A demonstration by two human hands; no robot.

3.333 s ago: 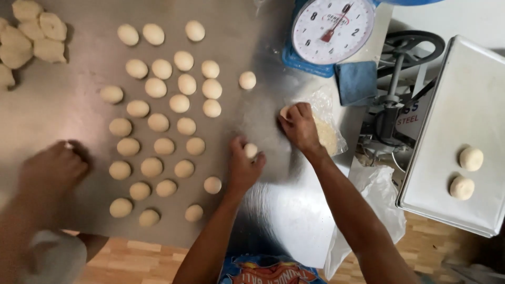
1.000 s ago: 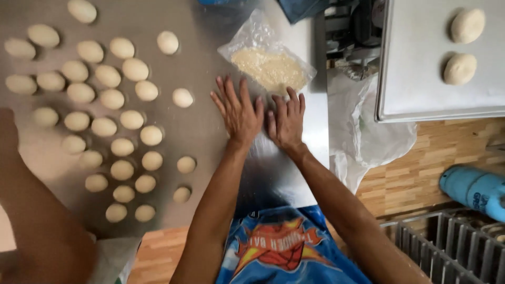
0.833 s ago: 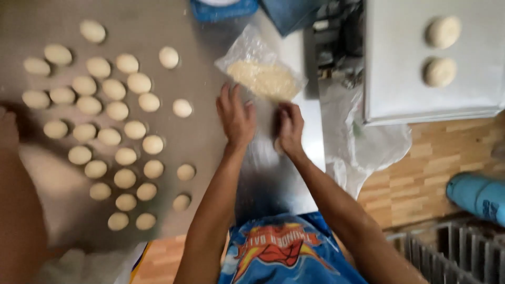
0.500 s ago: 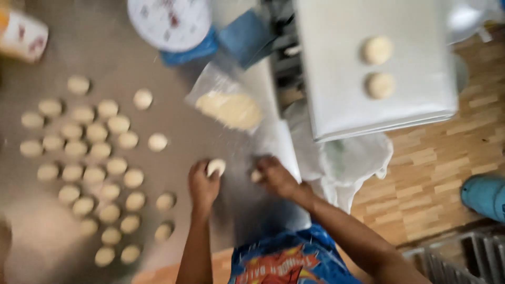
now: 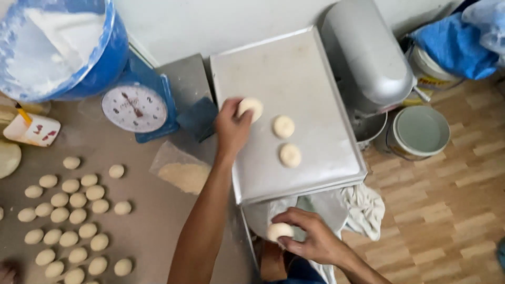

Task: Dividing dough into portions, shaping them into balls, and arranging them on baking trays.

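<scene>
Bakery corner: wood-pattern floor [image 5: 463, 179] on the right, brown-grey desk [image 5: 142, 221] on the left, white wall at the top. A metal baking tray [image 5: 284, 68] sits past the desk's right edge, by a grey mixer head [image 5: 368, 52] and a white-lidded bucket [image 5: 421, 131]. At the desk's far edge: blue tub of flour [image 5: 58, 47], blue dial scale [image 5: 135, 108], a small carton [image 5: 31, 129] at far left. A clear bag of crumbs [image 5: 181, 173] lies mid-desk near the right edge. Left hand [image 5: 231, 126] reaches over the tray's near-left part, fingers closed on a flattened dough round [image 5: 251, 107], at or just above the tray surface; can't tell if it touches. Two dough rounds [image 5: 284, 126] already lie on the tray just beside it, in a short diagonal line, close but apart. Right hand [image 5: 310, 236] is off the tray's near edge, above a white cloth [image 5: 363, 205], gripping a second dough ball [image 5: 279, 230]. Progress, judged from layout: early. Two on the tray, a third at it, a fourth in hand, most of the tray bare. A large batch of dough balls [image 5: 68, 221] is on the desk's near-left part in rough rows, so the bulk looks untransferred. Another person's fingertips [image 5: 8, 271] show at the desk's near-left corner.
</scene>
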